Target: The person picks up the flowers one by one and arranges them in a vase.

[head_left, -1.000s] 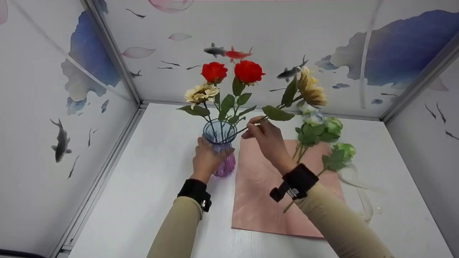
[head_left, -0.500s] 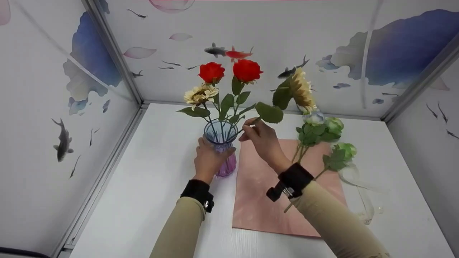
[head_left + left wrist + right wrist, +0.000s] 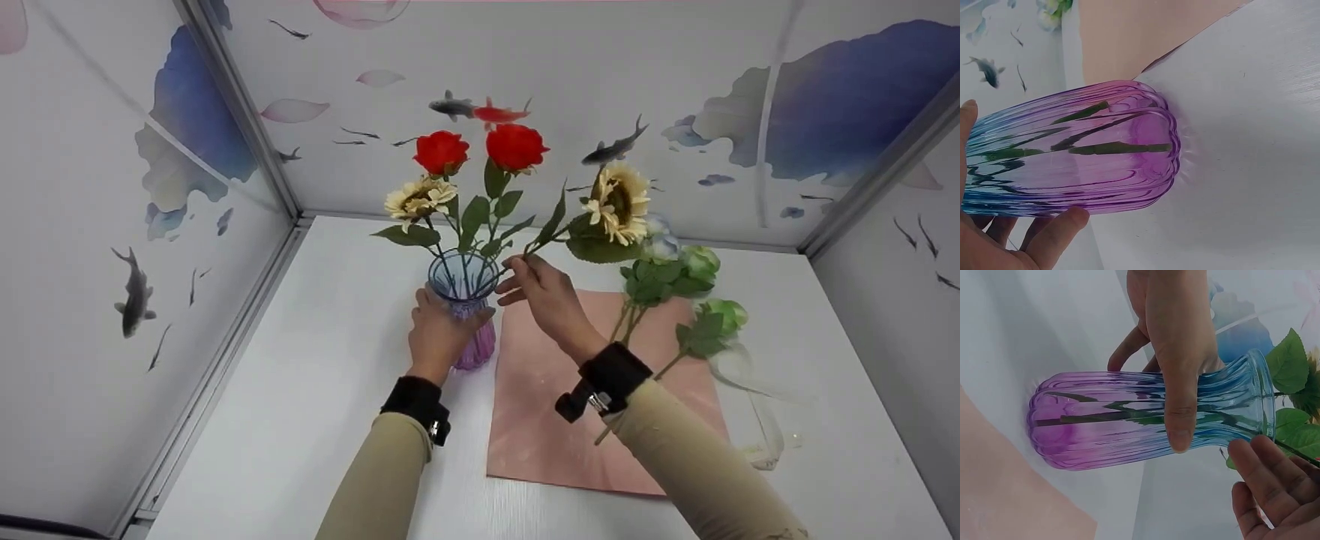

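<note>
My left hand (image 3: pixel 439 334) grips a ribbed glass vase (image 3: pixel 480 349), blue above and purple below, standing upright on the table. Two red roses (image 3: pixel 516 148) and a cream sunflower (image 3: pixel 420 199) rise from its mouth. Between thumb and fingers, my right hand (image 3: pixel 553 300) pinches the stem of a second sunflower (image 3: pixel 621 204), which leans right with its lower stem at the vase mouth. In the left wrist view, green stems show through the vase (image 3: pixel 1129 169). Fingers of my right hand (image 3: pixel 1280 495) are close by the vase rim (image 3: pixel 1266 399) in the right wrist view.
A pink paper sheet (image 3: pixel 547 405) lies right of the vase. On and beside it are green roses (image 3: pixel 699 262) and a bluish flower (image 3: pixel 660 246). A pale ribbon (image 3: pixel 765 420) curls at the right. Printed panels (image 3: pixel 525 60) wall in the white table (image 3: pixel 300 375).
The right-hand sunflower has swung lower and turned, its face now toward the camera. My right hand has shifted slightly left toward the vase. The left hand still holds the vase.
</note>
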A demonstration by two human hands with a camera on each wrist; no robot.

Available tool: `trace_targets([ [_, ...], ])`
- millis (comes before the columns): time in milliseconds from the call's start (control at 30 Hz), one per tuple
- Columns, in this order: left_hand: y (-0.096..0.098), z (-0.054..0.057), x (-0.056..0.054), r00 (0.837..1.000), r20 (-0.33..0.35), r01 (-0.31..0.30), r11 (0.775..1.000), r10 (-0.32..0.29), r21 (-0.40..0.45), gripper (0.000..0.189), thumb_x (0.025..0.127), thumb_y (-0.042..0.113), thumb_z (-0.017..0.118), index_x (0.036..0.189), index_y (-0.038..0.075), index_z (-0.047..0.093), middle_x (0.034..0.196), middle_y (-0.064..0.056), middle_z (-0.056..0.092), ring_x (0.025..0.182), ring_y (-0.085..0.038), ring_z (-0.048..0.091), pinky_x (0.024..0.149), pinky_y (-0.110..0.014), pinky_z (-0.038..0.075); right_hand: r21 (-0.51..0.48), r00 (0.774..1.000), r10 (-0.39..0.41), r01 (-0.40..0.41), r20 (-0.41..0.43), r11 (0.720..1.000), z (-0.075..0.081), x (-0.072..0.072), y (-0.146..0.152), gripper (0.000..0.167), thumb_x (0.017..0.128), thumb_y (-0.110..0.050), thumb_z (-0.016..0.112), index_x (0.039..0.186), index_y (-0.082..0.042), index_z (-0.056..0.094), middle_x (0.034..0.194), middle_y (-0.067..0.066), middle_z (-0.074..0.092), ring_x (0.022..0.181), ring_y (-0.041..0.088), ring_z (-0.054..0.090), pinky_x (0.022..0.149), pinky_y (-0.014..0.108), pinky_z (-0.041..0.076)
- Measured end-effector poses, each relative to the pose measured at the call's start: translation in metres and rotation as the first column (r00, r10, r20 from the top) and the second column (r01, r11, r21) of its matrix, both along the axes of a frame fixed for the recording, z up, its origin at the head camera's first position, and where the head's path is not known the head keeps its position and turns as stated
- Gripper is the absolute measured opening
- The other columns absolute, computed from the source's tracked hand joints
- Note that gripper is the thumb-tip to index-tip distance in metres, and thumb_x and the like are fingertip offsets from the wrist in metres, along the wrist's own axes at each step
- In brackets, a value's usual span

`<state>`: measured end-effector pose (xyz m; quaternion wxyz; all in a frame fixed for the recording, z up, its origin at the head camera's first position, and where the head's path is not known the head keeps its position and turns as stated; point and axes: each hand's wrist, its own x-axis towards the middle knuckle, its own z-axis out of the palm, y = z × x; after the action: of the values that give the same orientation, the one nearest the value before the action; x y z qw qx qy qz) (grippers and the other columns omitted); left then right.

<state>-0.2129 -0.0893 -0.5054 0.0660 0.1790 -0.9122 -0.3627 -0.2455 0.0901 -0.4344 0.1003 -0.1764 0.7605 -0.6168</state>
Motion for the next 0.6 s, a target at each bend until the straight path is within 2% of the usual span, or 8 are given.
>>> trace_targets([
  [167, 0.001, 0.000, 0.000, 1.000, 0.003, -0.004, 1.000, 0.004, -0.007, 0.114, 0.076, 0.065, 0.080, 0.154, 0.001, 0.026, 0.140, -0.018, 0.044, 0.128, -0.041, 0.051, 0.097, -0.061, 0.052, -0.082, 0.997, -0.069, 0.070, 0.017, 0.994, 0.001, -0.003, 0.001, 0.040, 0.108, -0.038, 0.049, 0.130, -0.006, 0.059, 0.101, 0.015, 0.073, 0.087, 0.029, 0.075, 0.106, 0.043, 0.049],
  [333, 0.001, 0.001, 0.000, 1.000, 0.001, -0.009, 1.000, 0.009, 0.002, 0.115, 0.076, 0.064, 0.080, 0.154, 0.000, 0.025, 0.141, -0.019, 0.044, 0.127, -0.041, 0.051, 0.098, -0.060, 0.052, -0.164, 0.988, -0.156, 0.154, 0.003, 0.974, 0.004, -0.008, 0.000, 0.035, 0.105, -0.034, 0.056, 0.120, -0.001, 0.059, 0.091, 0.018, 0.071, 0.081, 0.039, 0.073, 0.102, 0.042, 0.052],
  [600, 0.001, 0.001, 0.001, 1.000, 0.001, -0.002, 1.000, 0.002, -0.015, 0.115, 0.077, 0.066, 0.078, 0.153, 0.000, 0.025, 0.140, -0.019, 0.043, 0.126, -0.042, 0.051, 0.095, -0.062, 0.053, -0.060, 0.982, -0.190, 0.189, -0.012, 0.980, 0.006, -0.015, -0.004, 0.026, 0.104, -0.031, 0.060, 0.111, -0.006, 0.064, 0.085, 0.016, 0.070, 0.078, 0.038, 0.073, 0.101, 0.041, 0.053],
])
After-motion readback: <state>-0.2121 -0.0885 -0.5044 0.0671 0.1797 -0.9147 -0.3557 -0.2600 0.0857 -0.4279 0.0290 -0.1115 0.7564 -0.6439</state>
